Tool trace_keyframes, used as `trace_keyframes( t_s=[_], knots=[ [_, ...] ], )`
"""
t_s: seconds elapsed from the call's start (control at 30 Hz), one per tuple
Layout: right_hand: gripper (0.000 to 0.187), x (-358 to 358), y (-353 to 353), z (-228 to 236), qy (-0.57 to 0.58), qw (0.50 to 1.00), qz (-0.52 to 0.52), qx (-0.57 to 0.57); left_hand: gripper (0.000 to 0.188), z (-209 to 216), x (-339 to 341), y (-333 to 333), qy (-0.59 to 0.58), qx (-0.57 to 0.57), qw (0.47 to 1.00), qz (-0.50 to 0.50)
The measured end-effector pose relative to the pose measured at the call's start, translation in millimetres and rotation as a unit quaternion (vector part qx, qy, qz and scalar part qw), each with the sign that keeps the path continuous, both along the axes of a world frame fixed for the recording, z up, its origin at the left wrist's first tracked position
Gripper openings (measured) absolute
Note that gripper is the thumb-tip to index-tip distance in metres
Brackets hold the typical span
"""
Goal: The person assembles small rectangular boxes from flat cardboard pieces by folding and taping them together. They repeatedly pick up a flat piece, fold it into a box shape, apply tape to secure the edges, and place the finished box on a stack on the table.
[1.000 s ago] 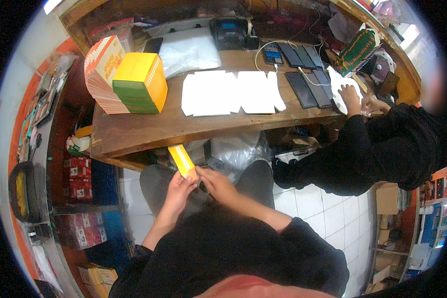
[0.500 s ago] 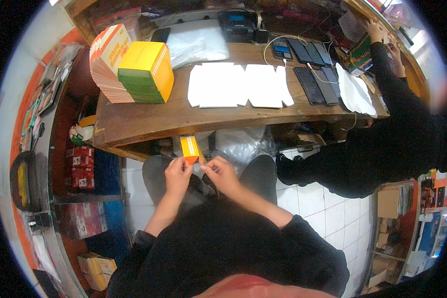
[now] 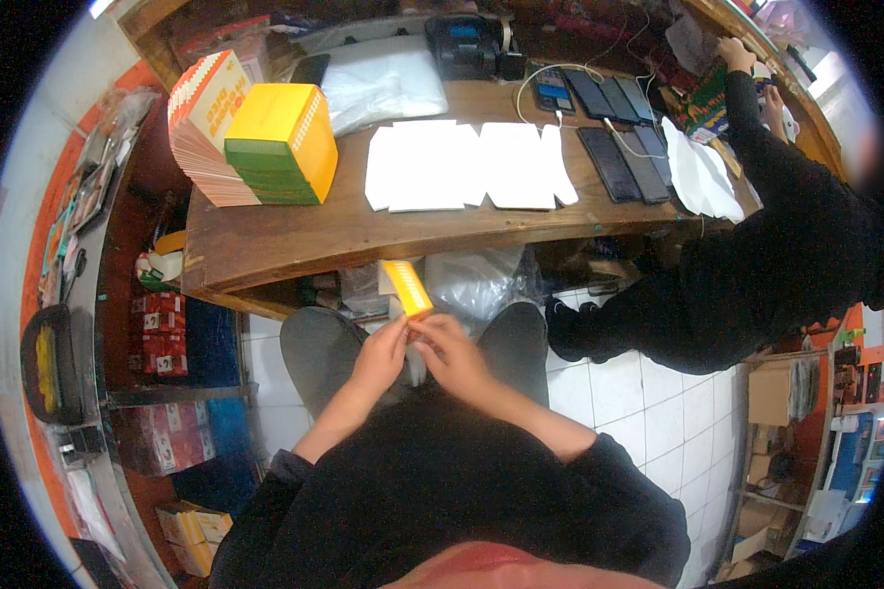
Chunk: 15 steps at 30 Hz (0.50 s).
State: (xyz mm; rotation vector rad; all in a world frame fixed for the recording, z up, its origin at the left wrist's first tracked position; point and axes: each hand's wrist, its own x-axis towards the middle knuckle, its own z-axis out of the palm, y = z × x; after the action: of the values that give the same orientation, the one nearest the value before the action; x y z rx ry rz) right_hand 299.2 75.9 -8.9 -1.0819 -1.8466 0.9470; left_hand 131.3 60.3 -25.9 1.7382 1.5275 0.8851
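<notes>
Above my lap, just off the desk's front edge, I hold a small yellow and orange carton at its near end. It leans with its top toward the left. My left hand pinches the bottom left of it. Against the bottom right, the fingers of my right hand are bent close, and the two hands nearly meet. Finger detail there is slightly blurred. On the desk ahead stand a block of yellow and green folded cartons and a fanned row of orange and white ones. White unfolded carton sheets lie flat beside them.
Several phones with white cables lie on the wooden desk, near a crumpled white sheet. A plastic-wrapped pack lies farther back. At the right a co-worker in black reaches over the desk. Shelves with red boxes stand left.
The carton has moved right and turned from nearly upright to leaning, and looks narrower. My left hand has shifted right with it, and my right hand's fingers have closed in on its lower end.
</notes>
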Motion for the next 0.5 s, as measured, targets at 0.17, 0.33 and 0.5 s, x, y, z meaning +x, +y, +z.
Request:
trace_keyframes(
  t_s=[0.17, 0.33, 0.5],
  knots=[
    [0.039, 36, -1, 45, -0.205, 0.975, 0.028, 0.084, 0.024, 12, 18, -7, 0.114, 0.030, 0.985, -0.123],
    [0.017, 77, 14, 21, -0.150, 0.985, 0.055, -0.059, 0.043, 24, 22, -6, 0.097, -0.051, 0.992, -0.063],
    [0.014, 79, 11, 1, -0.113, 0.989, 0.052, -0.075, 0.045, 31, -7, 1, 0.194, -0.161, 0.963, -0.097]
  ],
)
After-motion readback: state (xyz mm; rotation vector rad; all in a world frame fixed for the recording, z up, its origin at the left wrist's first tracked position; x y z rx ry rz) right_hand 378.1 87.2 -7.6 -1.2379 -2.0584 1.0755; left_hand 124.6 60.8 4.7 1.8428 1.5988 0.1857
